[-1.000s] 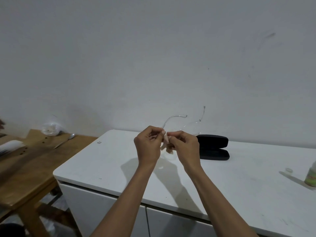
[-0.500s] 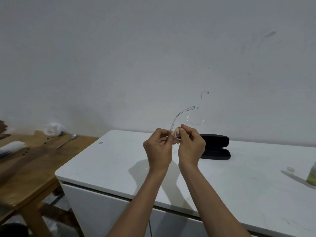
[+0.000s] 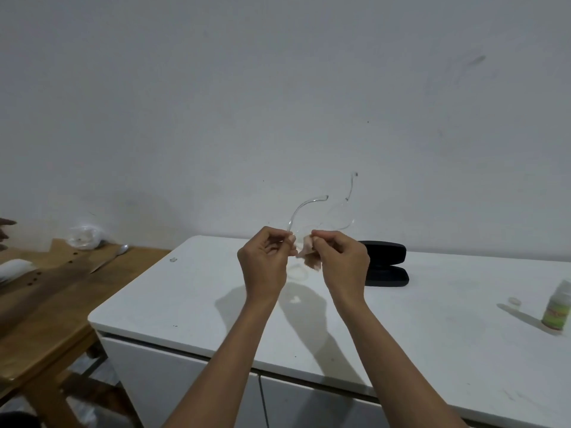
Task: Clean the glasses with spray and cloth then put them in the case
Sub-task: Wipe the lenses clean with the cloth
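Note:
Clear-framed glasses (image 3: 324,216) are held up above the white cabinet top (image 3: 191,291), temples pointing up and away from me. My left hand (image 3: 265,261) pinches the frame at its left end. My right hand (image 3: 343,261) presses a small pinkish cloth (image 3: 309,254) against the lens beside it. Behind my right hand the black glasses case (image 3: 386,264) lies open on the cabinet. A small spray bottle (image 3: 557,310) with a green label stands at the far right edge, its clear cap (image 3: 515,301) lying just left of it.
A wooden table (image 3: 46,304) stands lower at the left, carrying a knife (image 3: 108,259), a clear plastic bag (image 3: 83,237) and white paper (image 3: 14,270). Another person's fingers (image 3: 6,230) show at the left edge. A plain wall rises behind the cabinet.
My hands have drawn slightly apart and the cloth now shows between them. The glasses tilted up half a second ago and have dropped a little lower since.

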